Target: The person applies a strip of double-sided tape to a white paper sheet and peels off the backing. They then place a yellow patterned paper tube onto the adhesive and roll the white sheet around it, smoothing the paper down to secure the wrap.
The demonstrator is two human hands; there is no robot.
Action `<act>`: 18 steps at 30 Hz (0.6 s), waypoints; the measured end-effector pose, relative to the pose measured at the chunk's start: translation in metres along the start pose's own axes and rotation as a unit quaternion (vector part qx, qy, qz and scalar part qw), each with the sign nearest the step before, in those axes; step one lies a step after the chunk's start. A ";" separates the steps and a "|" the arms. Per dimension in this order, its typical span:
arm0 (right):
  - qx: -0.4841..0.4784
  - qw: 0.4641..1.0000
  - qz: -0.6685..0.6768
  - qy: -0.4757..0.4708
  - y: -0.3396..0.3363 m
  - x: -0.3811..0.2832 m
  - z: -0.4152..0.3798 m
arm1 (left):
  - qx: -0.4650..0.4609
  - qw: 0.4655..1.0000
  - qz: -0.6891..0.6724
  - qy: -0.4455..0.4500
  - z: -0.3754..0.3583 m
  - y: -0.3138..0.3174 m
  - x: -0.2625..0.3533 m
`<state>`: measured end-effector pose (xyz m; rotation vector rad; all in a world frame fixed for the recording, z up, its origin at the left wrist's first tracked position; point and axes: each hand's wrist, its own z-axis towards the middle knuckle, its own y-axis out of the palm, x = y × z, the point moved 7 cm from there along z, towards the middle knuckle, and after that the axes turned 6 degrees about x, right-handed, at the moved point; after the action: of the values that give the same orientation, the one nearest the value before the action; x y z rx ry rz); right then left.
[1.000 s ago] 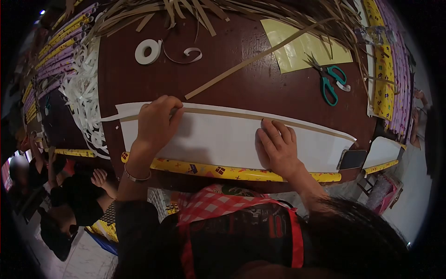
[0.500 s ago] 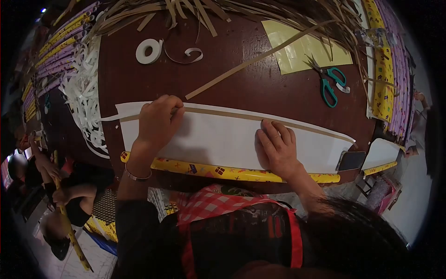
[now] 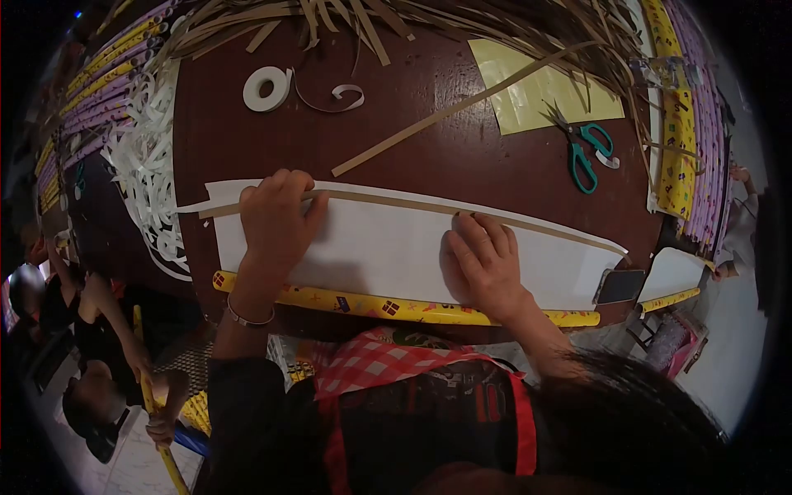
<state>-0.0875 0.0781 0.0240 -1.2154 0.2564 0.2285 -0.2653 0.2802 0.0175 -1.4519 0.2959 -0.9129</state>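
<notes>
While the brown paper strip (image 3: 388,200) is lying along the far edge of the white sheet (image 3: 379,247), both hands are bearing on it from above, well apart. The left hand (image 3: 279,219) is curling its fingers over the strip; whether finger and thumb are pinching it, I cannot tell. The right hand (image 3: 487,264) is resting palm down, fingers loosely spread, its fingertips touching the strip.

Good placing is probably depending on light, even pressure: one hand is best anchoring while the other is smoothing outward, so that no slack is gathering between them. Since the edge is looking curved in this view, the eye is better following the white margin beyond the strip. The yellow printed roll (image 3: 429,311) is lying along the near edge, where a dragging wrist is risking a shift.
</notes>
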 end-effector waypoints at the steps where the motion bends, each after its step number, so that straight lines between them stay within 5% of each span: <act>1: -0.002 1.000 0.015 -0.007 0.003 -0.005 0.004 | -0.012 1.000 -0.005 -0.012 -0.001 0.002 -0.002; 18: -0.007 0.992 0.117 -0.054 0.053 -0.060 0.056 | 0.030 0.998 -0.030 -0.037 -0.003 0.005 -0.007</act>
<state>-0.1570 0.1461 0.0141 -1.1822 0.3030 0.5002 -0.2701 0.2819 0.0099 -1.4415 0.1693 -0.9078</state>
